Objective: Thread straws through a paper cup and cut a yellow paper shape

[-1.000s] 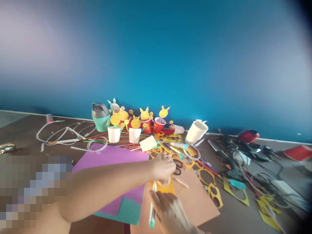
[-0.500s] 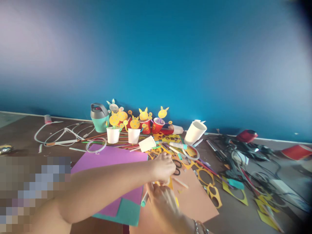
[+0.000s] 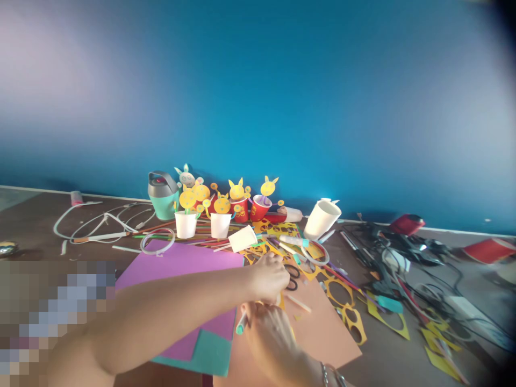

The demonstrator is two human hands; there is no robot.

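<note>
Grasping a white pen in the right hand, with its green end out to the left. Cannot see the tip. Pressing down just beyond with the left hand, fingers curled — cannot tell whether gripping anything beneath. Covering most of a yellow sheet, laid over a larger peach sheet. Looks like a marking step: pinning with the left, drawing with the right. Calls, most likely, for steady pressure on the yellow sheet and a controlled pen stroke, without knocking hand against hand.

Near the left hand, black-handled scissors and a pale stick. Below the left forearm, a purple sheet and a teal sheet. Farther back, a tipped white cup and yellow animal-faced figures in cups. Off to the right, paper scraps and dark cables — clutter, but well apart from the pen.
</note>
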